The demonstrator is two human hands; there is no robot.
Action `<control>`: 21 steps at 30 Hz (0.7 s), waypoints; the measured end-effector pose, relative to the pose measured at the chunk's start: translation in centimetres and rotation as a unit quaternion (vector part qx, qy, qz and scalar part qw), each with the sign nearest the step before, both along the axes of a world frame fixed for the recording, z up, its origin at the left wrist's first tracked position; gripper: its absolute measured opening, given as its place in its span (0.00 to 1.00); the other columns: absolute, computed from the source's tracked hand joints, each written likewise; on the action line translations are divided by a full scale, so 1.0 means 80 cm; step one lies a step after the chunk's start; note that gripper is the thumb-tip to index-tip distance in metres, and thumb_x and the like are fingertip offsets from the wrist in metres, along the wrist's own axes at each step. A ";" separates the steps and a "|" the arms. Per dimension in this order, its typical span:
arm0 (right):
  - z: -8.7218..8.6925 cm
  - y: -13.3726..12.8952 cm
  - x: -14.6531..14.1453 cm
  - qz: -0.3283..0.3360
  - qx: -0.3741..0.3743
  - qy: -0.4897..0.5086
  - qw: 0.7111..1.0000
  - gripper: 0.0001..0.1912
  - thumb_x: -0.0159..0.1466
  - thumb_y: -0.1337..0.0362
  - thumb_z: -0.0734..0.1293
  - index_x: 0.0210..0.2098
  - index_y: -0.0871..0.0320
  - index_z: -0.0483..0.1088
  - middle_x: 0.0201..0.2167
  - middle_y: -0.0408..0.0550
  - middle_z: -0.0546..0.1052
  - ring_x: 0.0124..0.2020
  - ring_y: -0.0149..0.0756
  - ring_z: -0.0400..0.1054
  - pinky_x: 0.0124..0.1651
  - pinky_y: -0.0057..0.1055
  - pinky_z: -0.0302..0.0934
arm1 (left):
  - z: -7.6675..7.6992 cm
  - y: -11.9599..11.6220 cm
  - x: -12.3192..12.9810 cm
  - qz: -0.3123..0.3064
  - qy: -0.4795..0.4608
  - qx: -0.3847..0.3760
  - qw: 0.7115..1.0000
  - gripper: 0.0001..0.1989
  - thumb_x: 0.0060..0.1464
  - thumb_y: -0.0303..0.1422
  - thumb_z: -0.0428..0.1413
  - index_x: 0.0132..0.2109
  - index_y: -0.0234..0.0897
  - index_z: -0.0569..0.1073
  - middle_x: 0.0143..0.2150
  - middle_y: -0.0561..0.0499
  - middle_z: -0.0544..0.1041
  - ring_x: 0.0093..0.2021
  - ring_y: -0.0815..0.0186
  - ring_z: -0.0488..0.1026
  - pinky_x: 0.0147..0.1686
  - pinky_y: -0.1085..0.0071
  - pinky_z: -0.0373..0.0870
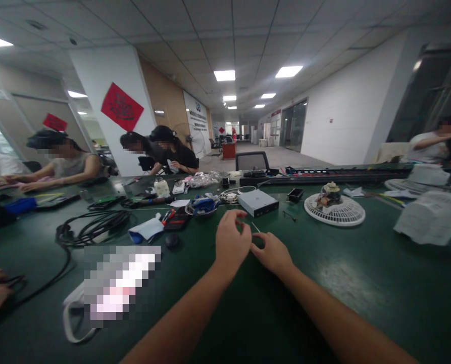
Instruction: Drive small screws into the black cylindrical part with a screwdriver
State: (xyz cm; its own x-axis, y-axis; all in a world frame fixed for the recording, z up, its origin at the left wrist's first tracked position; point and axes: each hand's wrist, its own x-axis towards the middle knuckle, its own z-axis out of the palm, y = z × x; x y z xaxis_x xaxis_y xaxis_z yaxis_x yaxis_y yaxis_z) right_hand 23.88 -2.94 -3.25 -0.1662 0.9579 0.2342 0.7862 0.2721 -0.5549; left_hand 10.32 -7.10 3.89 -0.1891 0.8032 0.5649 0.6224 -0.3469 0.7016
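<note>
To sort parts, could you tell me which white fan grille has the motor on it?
The nearer fan grille holds the motor; the farther grille has paper.

Ahead of the left hand (pixel 233 241) and right hand (pixel 272 254), a grey metal box (pixel 258 203) blocks the way toward the upper middle, and a white fan grille (pixel 335 215) stands at upper right. A black round object (pixel 171 240) and a coil of black cable (pixel 92 227) lie leftward; open green surface (pixel 361 303) runs toward the lower right.
</note>
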 end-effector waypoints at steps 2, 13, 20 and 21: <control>0.000 0.000 -0.002 0.002 0.004 -0.004 1.000 0.27 0.62 0.44 0.66 0.55 0.51 0.74 0.46 0.52 0.75 0.46 0.46 0.71 0.45 0.37 0.61 | -0.032 0.033 -0.029 0.064 0.087 0.001 0.994 0.21 0.54 0.24 0.53 0.56 0.33 0.72 0.57 0.38 0.73 0.59 0.51 0.68 0.61 0.51 0.63; -0.001 0.003 -0.004 0.073 0.030 -0.068 0.995 0.12 0.65 0.51 0.66 0.42 0.43 0.80 0.37 0.47 0.74 0.42 0.41 0.69 0.41 0.34 0.58 | -0.102 0.071 -0.070 0.024 0.262 -0.107 0.959 0.16 0.61 0.30 0.51 0.56 0.41 0.70 0.57 0.48 0.75 0.55 0.61 0.72 0.56 0.64 0.64; 0.003 -0.005 -0.008 0.127 0.078 -0.100 0.984 0.19 0.65 0.53 0.66 0.54 0.46 0.75 0.44 0.49 0.74 0.45 0.43 0.68 0.46 0.37 0.58 | -0.102 0.066 -0.069 0.074 0.255 -0.128 0.955 0.18 0.58 0.28 0.52 0.56 0.35 0.68 0.55 0.42 0.73 0.55 0.59 0.70 0.56 0.65 0.63; 0.004 -0.006 -0.008 0.132 0.075 -0.104 0.983 0.18 0.66 0.53 0.66 0.53 0.46 0.75 0.43 0.49 0.74 0.45 0.43 0.68 0.46 0.37 0.58 | -0.101 0.065 -0.069 0.086 0.258 -0.138 0.953 0.17 0.58 0.29 0.52 0.55 0.35 0.69 0.54 0.42 0.73 0.54 0.58 0.71 0.55 0.64 0.64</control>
State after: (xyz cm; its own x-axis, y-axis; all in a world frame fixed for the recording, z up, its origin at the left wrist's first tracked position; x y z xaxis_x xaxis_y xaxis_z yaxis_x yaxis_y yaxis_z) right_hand 23.24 -3.44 -2.90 -0.4635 0.8323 0.3041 0.7695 0.5483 -0.3275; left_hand 4.81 -1.87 -4.22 -0.0862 0.9163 0.3910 0.9398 -0.0555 0.3373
